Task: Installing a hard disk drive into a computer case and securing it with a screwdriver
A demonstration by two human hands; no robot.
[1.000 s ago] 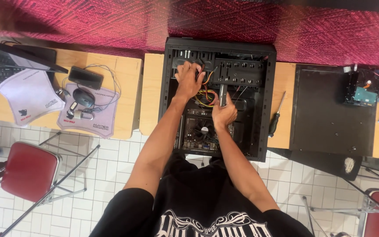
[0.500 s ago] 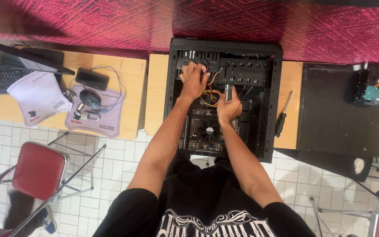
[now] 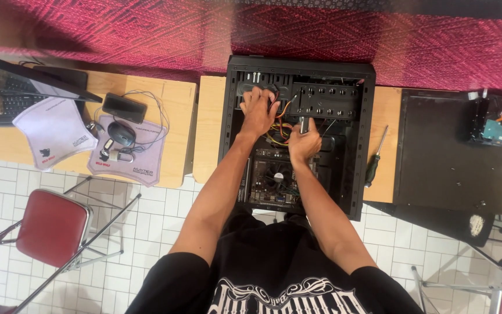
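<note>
Inside the open computer case [image 3: 344, 75] lying on the counter [image 3: 210, 128], my left hand [image 3: 258, 111] curls over the coloured cables [image 3: 279, 129] and my right hand [image 3: 304, 143] grips a small metal part; the side panel [image 3: 448, 151] is off and the screwdriver [image 3: 375, 158] lies idle beside it, so work looks midway.

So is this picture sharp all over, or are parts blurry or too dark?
Head view: daylight is even and the desks are crisp. The top left corner smears. Inside the open computer case it is dim, so what the left hand and right hand grip is hard to make out.
</note>
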